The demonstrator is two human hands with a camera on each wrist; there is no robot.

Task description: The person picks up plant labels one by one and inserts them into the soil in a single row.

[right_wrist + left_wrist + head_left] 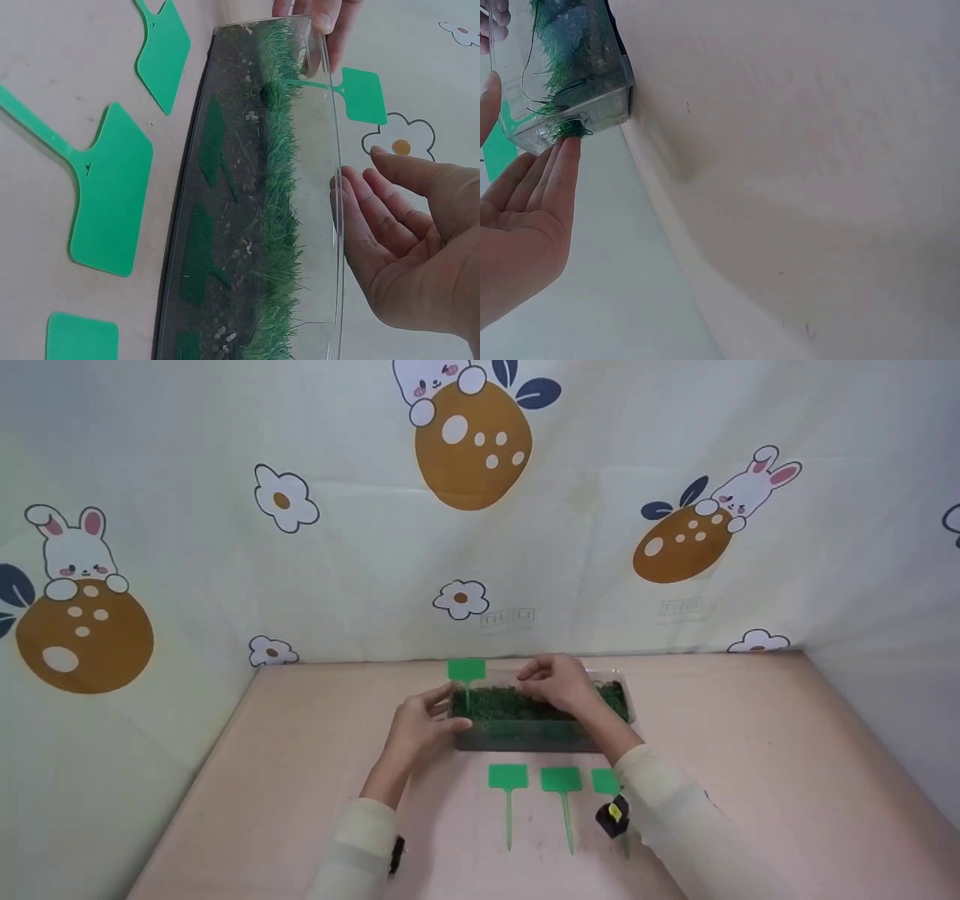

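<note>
- The right sleeve [679, 806] and a black object [611, 819] hide parts of the rightmost green marker [605, 780] before the tray [536, 736].
- The upright marker's [466, 669] lower tip is hidden in the tray's grass [491, 706].
- Lettering [508, 619] behind the tray is too faint to read fully.
- Both wrist views cut off one end of the tray.

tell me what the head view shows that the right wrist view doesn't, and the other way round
Only the head view: rabbit prints and cream sleeves. Only the right wrist view: pale bits in the dark soil. Both: the clear box, its grass, the green marker standing in it, three markers lying on the table, the left hand at the box's end and the right hand.
</note>
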